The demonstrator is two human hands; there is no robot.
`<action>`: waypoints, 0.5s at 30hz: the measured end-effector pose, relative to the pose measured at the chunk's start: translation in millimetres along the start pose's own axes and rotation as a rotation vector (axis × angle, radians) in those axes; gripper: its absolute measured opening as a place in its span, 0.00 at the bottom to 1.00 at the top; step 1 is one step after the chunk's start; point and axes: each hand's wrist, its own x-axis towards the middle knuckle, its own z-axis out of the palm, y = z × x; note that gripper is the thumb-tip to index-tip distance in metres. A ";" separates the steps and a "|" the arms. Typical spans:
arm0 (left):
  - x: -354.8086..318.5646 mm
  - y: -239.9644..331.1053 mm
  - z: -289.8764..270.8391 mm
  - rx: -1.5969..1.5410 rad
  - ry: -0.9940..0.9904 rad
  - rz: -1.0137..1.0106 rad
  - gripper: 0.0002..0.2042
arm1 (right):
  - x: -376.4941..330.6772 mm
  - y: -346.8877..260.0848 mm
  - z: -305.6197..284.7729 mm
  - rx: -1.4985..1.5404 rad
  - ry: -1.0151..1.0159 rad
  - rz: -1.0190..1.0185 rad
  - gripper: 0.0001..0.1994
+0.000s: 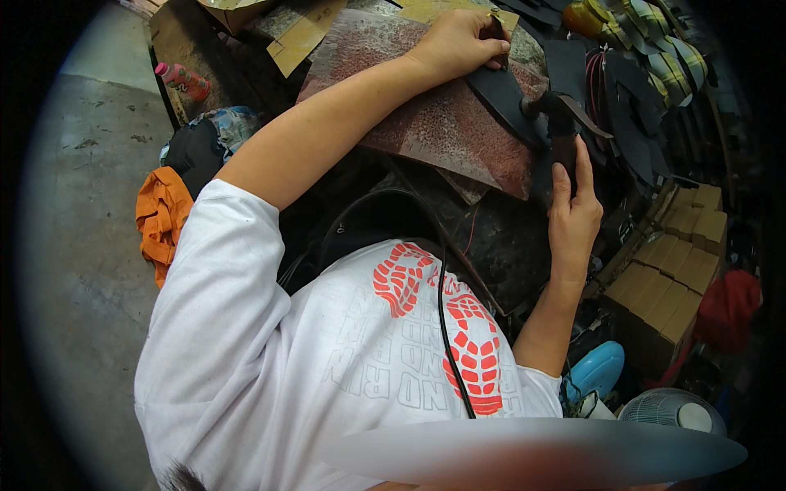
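Note:
My left hand (454, 41) is closed around a small dark punch-like tool (498, 34), held upright on a flat black cut piece (506, 92). That piece lies on a speckled reddish-brown slab (434, 123). A hammer (559, 123) is gripped by its dark handle in my right hand (573, 214), its head hovering just above the black piece, a little right of and below the punch tool. More black cut pieces (630, 106) lie in a heap to the right of the hammer.
An orange cloth (162, 217) and a pink bottle (184, 79) sit at the left by the concrete floor (90, 245). Stacked cardboard boxes (675, 270) stand at the right, with striped yellow-green pieces (655, 41) above and two fans (671, 409) below.

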 end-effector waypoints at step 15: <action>-19.8 17.5 21.1 0.579 0.130 0.651 0.10 | 17.4 -56.2 -34.0 -0.031 0.367 -0.499 0.23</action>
